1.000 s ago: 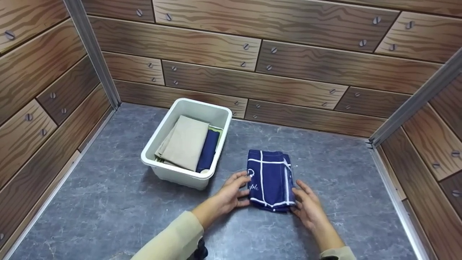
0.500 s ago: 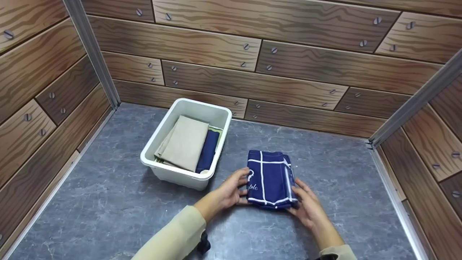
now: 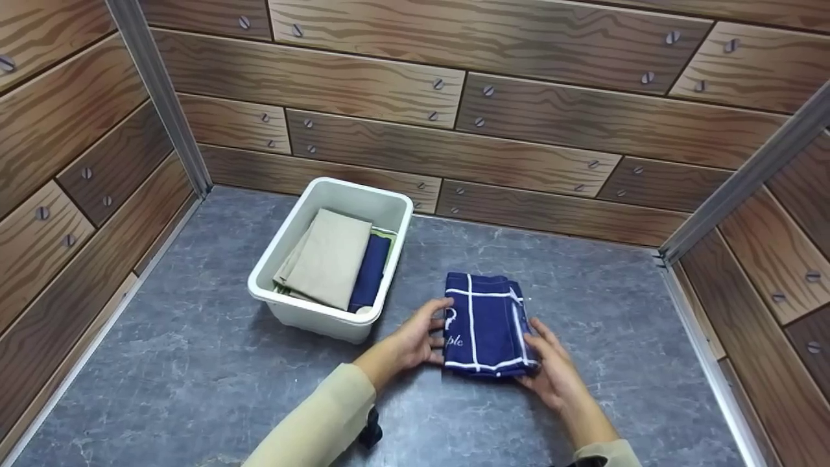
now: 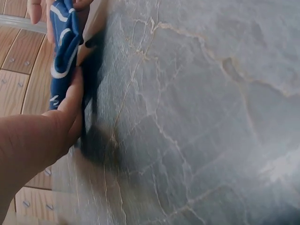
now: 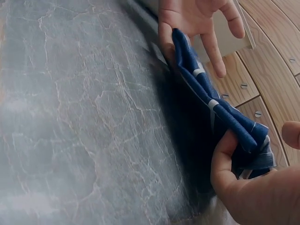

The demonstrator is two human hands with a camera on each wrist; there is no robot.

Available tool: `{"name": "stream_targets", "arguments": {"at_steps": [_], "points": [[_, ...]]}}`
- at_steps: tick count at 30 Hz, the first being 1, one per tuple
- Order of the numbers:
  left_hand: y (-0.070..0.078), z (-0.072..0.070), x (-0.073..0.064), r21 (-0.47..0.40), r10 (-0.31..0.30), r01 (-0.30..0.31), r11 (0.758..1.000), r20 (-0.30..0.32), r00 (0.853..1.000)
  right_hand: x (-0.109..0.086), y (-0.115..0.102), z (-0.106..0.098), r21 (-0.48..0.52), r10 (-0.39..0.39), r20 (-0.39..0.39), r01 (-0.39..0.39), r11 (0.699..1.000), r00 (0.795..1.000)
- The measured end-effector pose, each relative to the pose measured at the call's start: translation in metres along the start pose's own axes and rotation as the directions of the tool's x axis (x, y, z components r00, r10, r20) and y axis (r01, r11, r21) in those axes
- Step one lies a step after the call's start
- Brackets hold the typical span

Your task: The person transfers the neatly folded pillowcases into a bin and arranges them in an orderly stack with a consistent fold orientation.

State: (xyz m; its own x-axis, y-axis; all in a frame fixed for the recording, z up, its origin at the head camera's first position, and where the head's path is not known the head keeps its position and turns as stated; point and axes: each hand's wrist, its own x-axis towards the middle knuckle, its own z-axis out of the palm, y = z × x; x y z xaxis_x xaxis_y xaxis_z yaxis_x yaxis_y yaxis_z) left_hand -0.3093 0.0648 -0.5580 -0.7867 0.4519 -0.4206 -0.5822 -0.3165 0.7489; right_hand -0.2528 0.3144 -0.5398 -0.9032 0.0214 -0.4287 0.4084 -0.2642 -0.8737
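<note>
A folded navy cloth with white grid lines and script lettering lies flat between two hands in the head view. At its left edge the left hand spreads its fingers, some tucked beneath. The right wrist view shows that left hand extended, with the cloth against it. The right hand holds the right edge. Its bent finger goes under the cloth while another digit stands away above. Dark shadow lies beneath the cloth in the left wrist view.
A white plastic tub stands left of the hands near the back wall. Inside lie a folded beige cloth, a navy cloth and something green. Wood-patterned panels enclose the grey marbled surface.
The left hand has moved slightly upward along its edge. The right fingers have slipped further under the cloth, whose near right corner has shifted right a little. The tub stays put.
</note>
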Motion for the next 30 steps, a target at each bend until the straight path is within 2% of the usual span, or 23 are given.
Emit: {"name": "stream_targets", "arguments": {"at_steps": [8, 15, 24, 30], "points": [[0.005, -0.005, 0.008, 0.047, 0.024, -0.026, 0.999, 0.035, 0.999, 0.002, 0.004, 0.001, -0.012, -0.003, -0.005, 0.003, 1.000, 1.000], [0.008, -0.010, 0.011, 0.089, -0.014, 0.009, 0.996, 0.060, 0.998, 0.005, 0.003, 0.001, -0.065, -0.010, -0.008, 0.010, 0.998, 1.000], [0.017, -0.015, 0.012, 0.095, -0.024, 0.018, 0.995, 0.064, 0.998, 0.010, -0.004, 0.001, -0.149, 0.010, 0.025, -0.006, 0.989, 1.000], [0.021, -0.020, 0.013, 0.120, -0.032, 0.020, 0.993, 0.099, 0.995, 0.020, -0.008, -0.003, -0.167, 0.051, 0.080, -0.037, 0.985, 0.996]]}}
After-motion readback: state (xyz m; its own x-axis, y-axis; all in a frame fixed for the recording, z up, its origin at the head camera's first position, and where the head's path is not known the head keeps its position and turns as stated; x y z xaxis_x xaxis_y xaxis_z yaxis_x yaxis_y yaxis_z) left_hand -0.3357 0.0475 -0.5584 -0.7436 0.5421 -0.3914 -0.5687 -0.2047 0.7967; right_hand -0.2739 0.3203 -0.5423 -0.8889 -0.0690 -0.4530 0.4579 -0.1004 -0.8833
